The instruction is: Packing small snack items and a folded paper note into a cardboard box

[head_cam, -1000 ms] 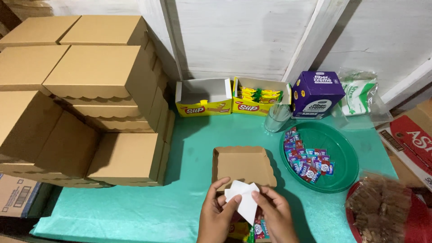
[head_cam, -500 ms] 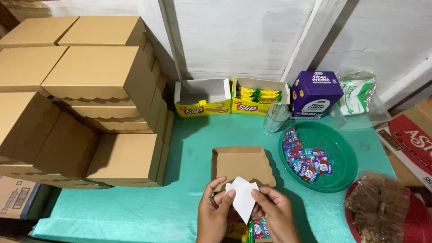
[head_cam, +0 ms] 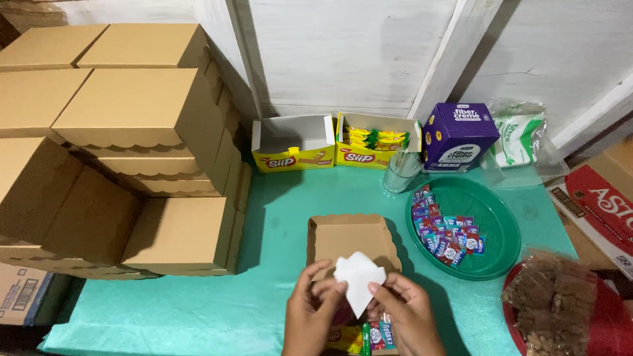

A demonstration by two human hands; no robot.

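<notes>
- The left hand (head_cam: 313, 313) and the right hand (head_cam: 405, 315) meet low over the desk (head_cam: 198, 310), both pinched on a white paper (head_cam: 358, 279).
- The left fingers (head_cam: 328, 288) close on the paper's left edge; the right fingers (head_cam: 377, 288) close on its lower right edge. The paper hangs between the two pinches, its top wide and its lower end tapering to a point between the hands.
- The paper sits just in front of a small brown box (head_cam: 349, 238) with a scalloped lid edge, and covers part of the box's near side.
- Below the hands lie coloured packets (head_cam: 369, 335), partly hidden by the wrists.
- To the right, a green plate (head_cam: 501, 224) holds a heap of small sachets (head_cam: 445, 227).
- Behind the plate stand a glass (head_cam: 401, 171), a purple carton (head_cam: 458, 135) and a clear bag (head_cam: 524, 135).
- Two yellow trays (head_cam: 293, 158) stand against the wall.
- A stack of brown boxes (head_cam: 125, 145) fills the left side.
- A red tub of brown snacks (head_cam: 560, 310) sits at the lower right.
</notes>
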